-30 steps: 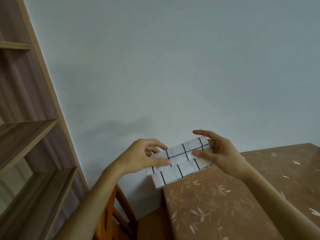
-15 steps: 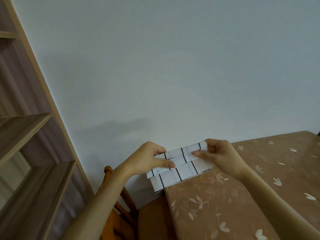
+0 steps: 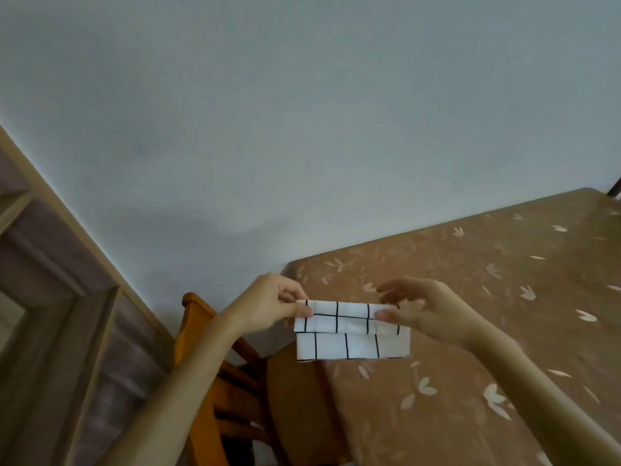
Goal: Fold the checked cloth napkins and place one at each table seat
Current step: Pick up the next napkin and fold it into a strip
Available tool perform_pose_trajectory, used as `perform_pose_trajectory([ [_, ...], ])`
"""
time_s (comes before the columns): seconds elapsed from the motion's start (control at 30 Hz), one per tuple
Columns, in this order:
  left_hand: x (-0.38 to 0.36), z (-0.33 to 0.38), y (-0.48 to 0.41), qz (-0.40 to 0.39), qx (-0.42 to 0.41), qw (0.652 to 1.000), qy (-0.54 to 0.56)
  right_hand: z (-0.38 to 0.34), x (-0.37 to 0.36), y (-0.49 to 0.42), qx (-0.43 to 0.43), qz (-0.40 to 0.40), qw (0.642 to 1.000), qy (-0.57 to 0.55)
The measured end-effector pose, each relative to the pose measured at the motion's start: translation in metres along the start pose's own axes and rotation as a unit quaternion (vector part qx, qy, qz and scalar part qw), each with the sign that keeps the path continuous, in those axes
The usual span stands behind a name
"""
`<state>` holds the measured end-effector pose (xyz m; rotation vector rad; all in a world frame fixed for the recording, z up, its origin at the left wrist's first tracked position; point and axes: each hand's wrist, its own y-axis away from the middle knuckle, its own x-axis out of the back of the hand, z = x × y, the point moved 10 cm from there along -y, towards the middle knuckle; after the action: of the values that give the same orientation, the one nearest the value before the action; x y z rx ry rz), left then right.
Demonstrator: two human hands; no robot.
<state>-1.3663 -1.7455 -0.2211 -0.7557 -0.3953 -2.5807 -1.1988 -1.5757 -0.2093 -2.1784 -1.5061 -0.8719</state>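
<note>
A white napkin with thin black checks is folded into a long narrow band and held level over the left edge of the table. My left hand pinches its left end between thumb and fingers. My right hand pinches the right end, its other fingers spread above. The napkin's lower layer hangs a little below the upper fold. I cannot tell whether the napkin touches the tabletop.
The table carries a brown cloth with a pale leaf print and stands against a plain wall. An orange wooden chair is pushed in at the table's left end, under my left arm. Wooden shelving fills the left side.
Both hands have brought the napkin lower and to the right, over the table's edge, and turned it level. The view has tilted down, showing more of the chair and table.
</note>
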Motion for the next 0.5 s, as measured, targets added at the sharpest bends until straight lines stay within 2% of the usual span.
perform_pose_trajectory([
  [0.13, -0.025, -0.020, -0.030, -0.023, 0.009, 0.999, -0.026, 0.018, -0.038, -0.026, 0.012, -0.081, 0.991, 0.104],
  [0.2, -0.039, -0.034, -0.048, -0.032, 0.017, 0.999, -0.029, 0.046, -0.056, -0.038, 0.000, -0.089, 0.989, 0.117],
  [0.4, -0.081, -0.095, -0.107, -0.019, 0.052, 0.998, 0.013, 0.138, -0.098, -0.045, -0.101, -0.053, 0.991, 0.071],
  [0.5, -0.111, -0.129, -0.138, -0.035, 0.077, 0.996, -0.019, 0.168, -0.123, -0.040, -0.126, -0.060, 0.990, 0.021],
])
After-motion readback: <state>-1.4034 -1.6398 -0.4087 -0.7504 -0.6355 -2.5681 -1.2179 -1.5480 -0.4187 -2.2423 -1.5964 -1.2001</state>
